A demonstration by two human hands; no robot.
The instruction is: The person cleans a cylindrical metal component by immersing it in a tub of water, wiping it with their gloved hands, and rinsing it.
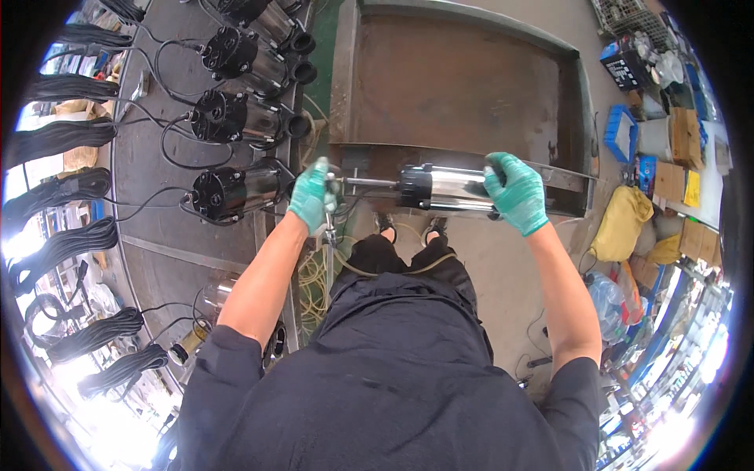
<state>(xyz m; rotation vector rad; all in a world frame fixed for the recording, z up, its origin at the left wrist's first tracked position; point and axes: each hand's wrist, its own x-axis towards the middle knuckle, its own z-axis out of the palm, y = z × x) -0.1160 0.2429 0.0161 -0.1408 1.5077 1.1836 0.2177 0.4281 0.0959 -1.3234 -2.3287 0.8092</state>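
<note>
Both my hands wear thin green gloves. A shiny steel cylinder with a black ribbed end, like a pump or motor body (pixel 455 188), lies sideways at the near edge of a metal tray. My right hand (pixel 518 195) is closed around its right end. My left hand (pixel 312 195) grips a driving tool, whose long thin metal shaft (pixel 373 183) reaches right to the black end of the body. The fingers hide most of the tool's grip. A metal fitting (pixel 331 235) hangs just below my left hand.
The rust-brown metal tray (pixel 343 78) stands ahead. On the left bench (pixel 169 275) are several similar pumps (pixel 236 192) with coiled black cables (pixel 63 192). A yellowish hose (pixel 314 275) lies beside my legs. A blue crate (pixel 620 133), boxes and a yellow sack (pixel 620 224) are on the right.
</note>
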